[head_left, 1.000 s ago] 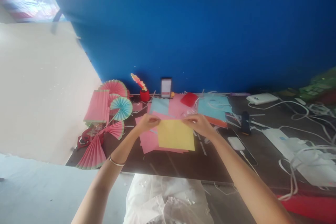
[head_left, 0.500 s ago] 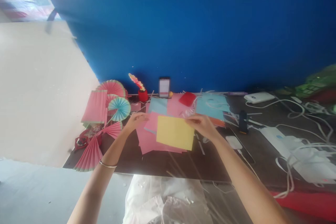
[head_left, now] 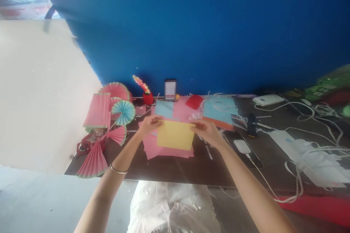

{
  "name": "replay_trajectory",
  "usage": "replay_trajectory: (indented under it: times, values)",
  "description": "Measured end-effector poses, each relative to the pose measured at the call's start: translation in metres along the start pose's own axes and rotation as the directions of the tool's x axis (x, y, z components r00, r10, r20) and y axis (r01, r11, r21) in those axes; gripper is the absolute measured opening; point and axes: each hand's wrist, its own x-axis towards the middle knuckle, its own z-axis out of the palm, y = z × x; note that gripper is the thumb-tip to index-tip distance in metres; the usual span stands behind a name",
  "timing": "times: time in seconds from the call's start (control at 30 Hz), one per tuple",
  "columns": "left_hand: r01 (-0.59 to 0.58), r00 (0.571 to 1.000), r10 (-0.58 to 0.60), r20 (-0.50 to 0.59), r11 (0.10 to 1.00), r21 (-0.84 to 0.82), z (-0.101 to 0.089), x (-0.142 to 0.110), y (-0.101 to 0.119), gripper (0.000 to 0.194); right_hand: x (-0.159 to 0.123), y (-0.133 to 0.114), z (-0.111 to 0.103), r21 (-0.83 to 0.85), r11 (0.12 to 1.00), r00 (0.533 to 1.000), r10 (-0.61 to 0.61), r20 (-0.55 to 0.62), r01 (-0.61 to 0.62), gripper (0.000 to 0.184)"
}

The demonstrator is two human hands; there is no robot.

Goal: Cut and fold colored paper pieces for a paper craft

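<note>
A yellow sheet of paper (head_left: 175, 136) is stretched between my two hands, above a loose pile of pink paper (head_left: 153, 151). My left hand (head_left: 150, 123) pinches its upper left corner. At the upper right corner, my right hand (head_left: 205, 129) has thumb and fingers closed on the edge. Along the top, the yellow paper shows a narrow folded-looking strip. Behind it lie a light blue sheet (head_left: 164, 109) and more pink paper.
Pleated pink fans (head_left: 94, 160) and a blue rosette (head_left: 123, 113) stand left. A phone (head_left: 170, 90) leans at the back beside a red pot (head_left: 148, 98). To the right are blue sheets (head_left: 220, 109), a white power bank (head_left: 242, 146), cables and a power strip (head_left: 284, 143).
My left hand let go of the yellow paper's left corner, moved left, then came back and gripped it again. The right hand kept hold, and the paper shifted slightly left and up.
</note>
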Motion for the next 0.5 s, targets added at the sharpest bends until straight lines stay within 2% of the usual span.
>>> replay_trajectory:
  times: [0.17, 0.37, 0.5]
  values:
    - [-0.009, 1.000, 0.009, 0.023, 0.999, -0.041, -0.0010, 0.0008, -0.0013, 0.036, 0.0010, 0.0050, 0.0012, -0.029, 1.000, 0.998, 0.000, -0.063, -0.002, 0.032]
    - [0.014, 1.000, -0.014, -0.025, 1.000, 0.024, -0.0029, 0.0007, -0.0027, 0.033, 0.0015, 0.0066, 0.0018, -0.036, 0.999, 0.998, 0.010, -0.057, -0.012, 0.029]
    - [0.021, 1.000, -0.021, -0.005, 0.999, 0.031, -0.0035, -0.0015, -0.0025, 0.035, 0.0012, 0.0066, 0.0033, -0.050, 0.998, 0.998, 0.028, -0.064, -0.032, 0.029]
